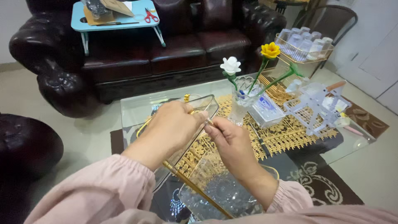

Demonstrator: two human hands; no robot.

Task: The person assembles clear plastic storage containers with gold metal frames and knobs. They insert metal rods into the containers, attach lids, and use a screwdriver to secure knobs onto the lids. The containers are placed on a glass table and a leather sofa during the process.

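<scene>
My left hand (pixel 172 128) grips a clear rectangular lid with a gold rim (pixel 205 103), tilted up above the glass table (pixel 137 110). My right hand (pixel 232 143) pinches a small thin object at the lid's near edge, right beside the left fingers; I cannot tell what it is. Below my wrists sits a clear cut-glass dish with a gold edge (pixel 224 191). Both sleeves are pale pink.
A glass vase (pixel 240 105) holds a white flower (pixel 230 65) and a yellow flower (pixel 270 50). A clear box (pixel 265 110), a white rack (pixel 315 108), a gold lace runner (pixel 286 132) and a wire basket of glasses (pixel 304 43) lie right. A dark leather sofa (pixel 166 49) stands behind.
</scene>
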